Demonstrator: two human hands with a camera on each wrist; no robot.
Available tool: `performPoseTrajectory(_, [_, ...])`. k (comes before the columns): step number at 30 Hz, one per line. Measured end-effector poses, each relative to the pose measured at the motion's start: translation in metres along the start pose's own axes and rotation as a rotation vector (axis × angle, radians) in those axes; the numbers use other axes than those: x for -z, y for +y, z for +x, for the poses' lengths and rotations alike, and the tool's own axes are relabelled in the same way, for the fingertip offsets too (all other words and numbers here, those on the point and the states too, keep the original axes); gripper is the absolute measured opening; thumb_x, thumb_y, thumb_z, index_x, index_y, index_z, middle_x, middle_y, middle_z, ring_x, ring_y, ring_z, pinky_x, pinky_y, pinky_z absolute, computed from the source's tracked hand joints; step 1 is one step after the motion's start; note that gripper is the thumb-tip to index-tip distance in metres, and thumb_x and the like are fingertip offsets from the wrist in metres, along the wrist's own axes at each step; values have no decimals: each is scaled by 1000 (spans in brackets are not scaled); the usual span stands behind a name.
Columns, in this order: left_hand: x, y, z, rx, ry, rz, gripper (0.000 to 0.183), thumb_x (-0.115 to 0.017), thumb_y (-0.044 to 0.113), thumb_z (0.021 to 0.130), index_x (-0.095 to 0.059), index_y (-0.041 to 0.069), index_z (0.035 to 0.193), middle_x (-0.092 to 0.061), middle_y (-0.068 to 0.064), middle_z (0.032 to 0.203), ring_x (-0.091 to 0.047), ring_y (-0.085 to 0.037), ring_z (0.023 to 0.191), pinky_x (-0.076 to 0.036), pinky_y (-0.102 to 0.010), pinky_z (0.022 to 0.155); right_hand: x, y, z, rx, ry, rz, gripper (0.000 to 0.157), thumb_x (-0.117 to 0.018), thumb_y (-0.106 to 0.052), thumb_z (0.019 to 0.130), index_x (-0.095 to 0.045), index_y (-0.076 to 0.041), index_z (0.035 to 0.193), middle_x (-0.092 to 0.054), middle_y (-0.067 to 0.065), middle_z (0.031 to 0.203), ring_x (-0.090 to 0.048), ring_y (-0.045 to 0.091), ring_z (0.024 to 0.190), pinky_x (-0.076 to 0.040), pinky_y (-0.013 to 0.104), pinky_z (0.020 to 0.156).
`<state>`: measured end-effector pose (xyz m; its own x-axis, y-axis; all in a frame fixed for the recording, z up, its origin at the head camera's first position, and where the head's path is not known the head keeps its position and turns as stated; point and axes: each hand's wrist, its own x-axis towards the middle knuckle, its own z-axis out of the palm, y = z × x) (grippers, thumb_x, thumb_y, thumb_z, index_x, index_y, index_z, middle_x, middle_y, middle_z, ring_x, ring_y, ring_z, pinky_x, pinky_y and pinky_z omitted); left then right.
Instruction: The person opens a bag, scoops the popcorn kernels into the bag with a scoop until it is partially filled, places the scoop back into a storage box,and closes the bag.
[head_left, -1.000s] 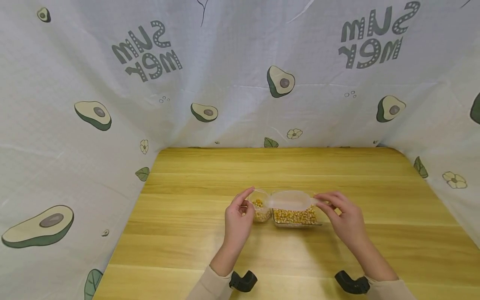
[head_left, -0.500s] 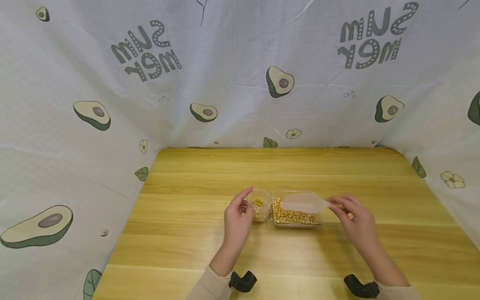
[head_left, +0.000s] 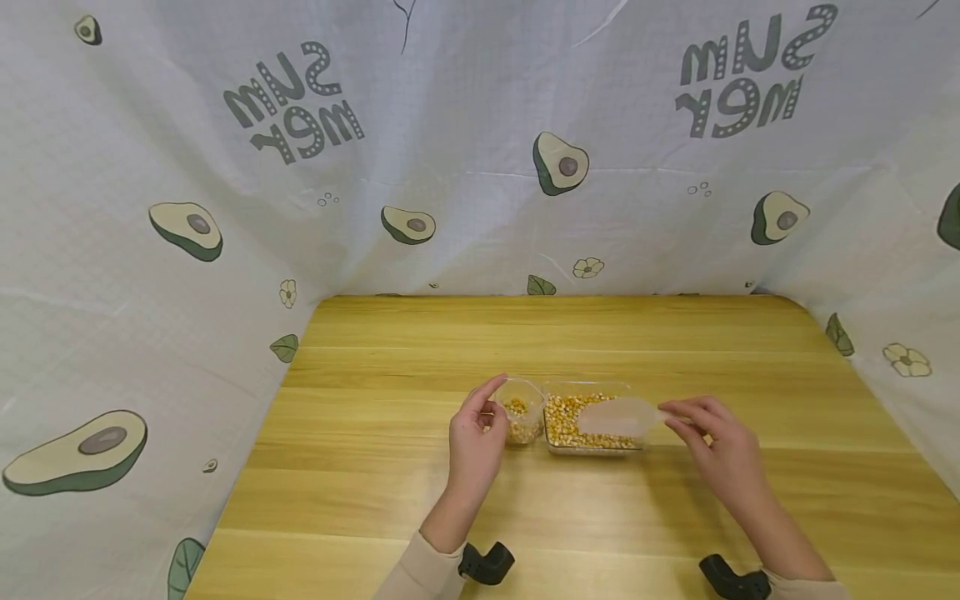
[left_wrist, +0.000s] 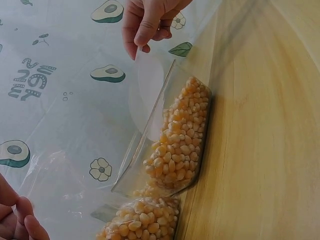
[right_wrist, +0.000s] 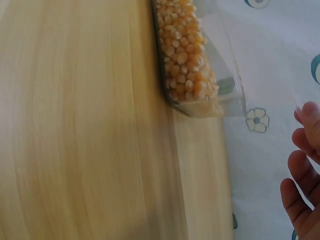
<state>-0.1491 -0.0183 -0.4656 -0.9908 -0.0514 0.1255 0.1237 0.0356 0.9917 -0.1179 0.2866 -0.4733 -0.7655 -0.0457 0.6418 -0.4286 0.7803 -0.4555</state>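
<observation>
In the head view, the right hand (head_left: 716, 442) pinches a pale scoop (head_left: 617, 416) by its handle, long axis crosswise, blade pointing left over corn (head_left: 562, 417) in a glass box (head_left: 596, 452); the left hand (head_left: 477, 435) holds a clear cup (head_left: 531, 394). Left wrist: the scoop slants, blade downward. Right wrist: its blade extends up-left.

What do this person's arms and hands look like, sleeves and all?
The left sleeve and right sleeve are plain beige. A bent black piece sits at the left wrist, a matching one at the right. The left hand and right hand wear no gloves.
</observation>
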Motion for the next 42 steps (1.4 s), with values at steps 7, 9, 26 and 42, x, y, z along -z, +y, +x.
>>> performPoseTrajectory(7, [0, 1, 0, -8, -13, -14, 44, -52, -2, 95, -69, 23, 127, -62, -5, 131, -52, -11, 74, -37, -16, 53, 6, 3, 3, 70, -6, -67, 40, -80, 18, 65, -78, -6, 96, -66, 4, 89, -45, -15, 74, -39, 10, 56])
performPoseTrajectory(9, [0, 1, 0, -5, -14, -15, 44, -52, -3, 95, -69, 23, 127, -61, -5, 132, -52, -10, 74, -37, -15, 53, 8, 3, 4, 88, -13, -91, 40, -80, 16, 64, -78, -7, 96, -65, 2, 88, -45, -11, 71, -38, 11, 55])
performPoseTrajectory(26, [0, 0, 0, 4, -1, -17, 44, -53, -5, 95, -70, 21, 126, -63, -7, 125, -51, -9, 71, -37, -15, 53, -1, -5, 8, 177, -83, -208, 20, -82, -7, 75, -79, -10, 94, -65, 2, 85, -52, 14, 72, -39, 18, 62])
performPoseTrajectory(42, [1, -2, 0, -7, -2, -15, 43, -53, -4, 95, -69, 21, 126, -64, -6, 122, -50, -8, 70, -35, -15, 52, -25, -8, 0, 160, -73, -217, 46, -51, -52, 92, -80, -17, 91, -63, -1, 85, -54, 15, 70, -38, 21, 53])
